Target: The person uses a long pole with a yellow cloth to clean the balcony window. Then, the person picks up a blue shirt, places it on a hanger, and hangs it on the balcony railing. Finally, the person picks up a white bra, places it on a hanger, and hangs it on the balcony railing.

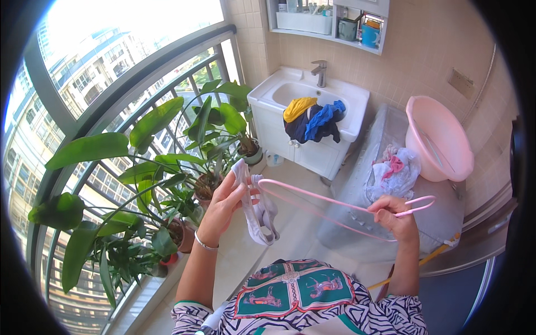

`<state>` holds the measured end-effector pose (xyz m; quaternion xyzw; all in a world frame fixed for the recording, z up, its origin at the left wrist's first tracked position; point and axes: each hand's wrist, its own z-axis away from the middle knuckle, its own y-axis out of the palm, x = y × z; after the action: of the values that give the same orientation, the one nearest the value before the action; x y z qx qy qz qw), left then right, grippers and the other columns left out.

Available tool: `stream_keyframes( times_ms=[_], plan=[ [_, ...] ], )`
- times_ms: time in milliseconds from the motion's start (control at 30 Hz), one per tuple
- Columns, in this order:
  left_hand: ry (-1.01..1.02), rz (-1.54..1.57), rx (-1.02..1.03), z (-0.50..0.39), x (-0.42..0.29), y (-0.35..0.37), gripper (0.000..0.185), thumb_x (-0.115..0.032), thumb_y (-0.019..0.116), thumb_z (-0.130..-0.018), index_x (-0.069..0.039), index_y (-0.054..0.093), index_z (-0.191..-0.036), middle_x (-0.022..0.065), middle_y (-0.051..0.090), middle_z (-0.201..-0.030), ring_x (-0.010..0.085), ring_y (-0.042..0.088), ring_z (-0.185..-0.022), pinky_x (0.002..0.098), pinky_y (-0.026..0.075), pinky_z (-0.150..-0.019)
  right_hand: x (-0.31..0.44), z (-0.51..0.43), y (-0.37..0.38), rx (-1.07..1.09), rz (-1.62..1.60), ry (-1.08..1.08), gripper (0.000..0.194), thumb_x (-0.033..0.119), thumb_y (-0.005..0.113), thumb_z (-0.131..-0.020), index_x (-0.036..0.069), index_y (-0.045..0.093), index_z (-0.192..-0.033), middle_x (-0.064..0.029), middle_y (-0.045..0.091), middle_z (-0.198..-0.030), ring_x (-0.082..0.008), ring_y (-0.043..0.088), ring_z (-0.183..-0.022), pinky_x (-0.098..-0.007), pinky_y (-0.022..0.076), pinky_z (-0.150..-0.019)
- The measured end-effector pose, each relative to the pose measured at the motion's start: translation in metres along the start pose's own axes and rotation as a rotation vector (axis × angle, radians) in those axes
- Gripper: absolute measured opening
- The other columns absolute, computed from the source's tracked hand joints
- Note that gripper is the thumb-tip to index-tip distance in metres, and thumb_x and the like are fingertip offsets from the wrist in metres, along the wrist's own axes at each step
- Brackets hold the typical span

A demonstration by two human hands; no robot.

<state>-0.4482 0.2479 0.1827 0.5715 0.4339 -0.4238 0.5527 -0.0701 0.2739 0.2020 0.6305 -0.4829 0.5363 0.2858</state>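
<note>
My left hand (pixel 226 201) grips a pale lilac garment (pixel 259 217) by its upper edge, and the cloth hangs down from the fingers. My right hand (pixel 391 211) is closed around a pink clothes hanger (pixel 314 194) near its hook, which sticks out to the right of the fist. The hanger lies sideways, its far end reaching the garment beside my left fingers. Whether that end passes through the garment or only touches it, I cannot tell.
Potted plants (pixel 163 176) line the railing at left. Ahead, dark, yellow and blue clothes (pixel 314 121) hang over the front of a white washbasin (pixel 356 102). On a plastic-covered surface (pixel 351 226) at right are a pile of light laundry (pixel 395 171) and a tilted pink basin (pixel 444 134).
</note>
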Motion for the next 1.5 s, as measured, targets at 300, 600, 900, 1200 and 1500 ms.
stream_keyframes(
  times_ms=[300,600,900,1200,1500],
  plan=[
    [0.111,-0.213,0.116,0.010,-0.005,-0.003,0.056,-0.010,0.053,-0.094,-0.003,0.029,-0.144,0.0090,0.050,-0.131,0.0176,0.048,-0.119,0.0345,0.035,-0.103,-0.008,-0.009,0.025,0.110,0.135,0.026,0.012,0.010,0.063,-0.087,0.000,0.066,-0.092,-0.0020,0.060,-0.071,-0.0078,0.054,-0.063,-0.0215,0.0414,-0.055],
    [0.169,-0.354,0.163,0.008,-0.009,-0.002,0.060,-0.012,0.054,-0.093,-0.004,0.025,-0.145,0.0114,0.050,-0.133,0.0186,0.051,-0.118,0.0348,0.038,-0.101,0.006,-0.020,0.029,0.126,0.392,-0.191,0.008,0.005,0.063,-0.082,0.002,0.067,-0.088,-0.0078,0.061,-0.069,-0.0163,0.058,-0.059,-0.0272,0.0424,-0.052],
    [0.240,-0.797,0.400,-0.004,-0.010,0.029,0.071,-0.003,0.061,-0.080,-0.003,0.026,-0.142,0.0147,0.065,-0.107,0.0298,0.064,-0.098,0.0360,0.048,-0.087,0.009,-0.073,0.079,0.336,0.268,-0.281,0.009,0.008,0.066,-0.081,0.002,0.066,-0.088,-0.0076,0.062,-0.072,-0.0184,0.058,-0.060,-0.0293,0.0447,-0.055],
    [0.196,-0.646,0.207,-0.012,0.012,0.034,0.069,0.006,0.058,-0.078,-0.002,0.029,-0.140,0.0132,0.066,-0.095,0.0218,0.066,-0.086,0.0311,0.052,-0.077,0.028,-0.087,0.076,-0.346,0.534,-0.560,0.040,0.022,0.076,-0.074,0.002,0.058,-0.105,-0.0123,0.059,-0.091,-0.0234,0.058,-0.075,-0.0324,0.0485,-0.067],
    [0.151,-0.149,0.228,-0.006,0.008,0.050,0.076,0.011,0.053,-0.084,-0.005,0.014,-0.147,0.0091,0.060,-0.107,0.0150,0.060,-0.097,0.0262,0.050,-0.078,-0.087,-0.023,0.079,0.554,0.524,0.227,0.020,0.018,0.058,-0.090,0.001,0.064,-0.099,-0.0132,0.066,-0.094,-0.0269,0.064,-0.087,-0.0346,0.0494,-0.081]
  ],
)
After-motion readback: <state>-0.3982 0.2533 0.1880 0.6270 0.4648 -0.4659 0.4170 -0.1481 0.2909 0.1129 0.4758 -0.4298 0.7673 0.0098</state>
